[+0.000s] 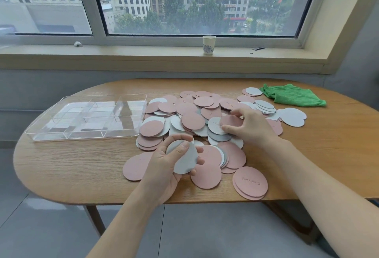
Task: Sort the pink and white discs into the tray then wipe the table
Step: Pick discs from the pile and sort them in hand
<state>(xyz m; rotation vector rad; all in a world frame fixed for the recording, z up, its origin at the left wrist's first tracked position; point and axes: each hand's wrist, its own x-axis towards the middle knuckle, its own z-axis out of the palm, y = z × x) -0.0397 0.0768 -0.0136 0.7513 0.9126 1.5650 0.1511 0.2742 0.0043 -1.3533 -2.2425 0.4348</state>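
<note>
Bare tabletop (71, 165) lies open left of the left grip (174, 159), a free lane toward the clear tray (41, 132) beyond it. Ahead and right of that grip the pile of discs (192, 121) crowds the way, the right grip (249, 127) pressed into it. Past the right grip, a green cloth (293, 97) blocks the far corner.

Discs (192, 121) heaped — tray (41, 134) beside.
</note>
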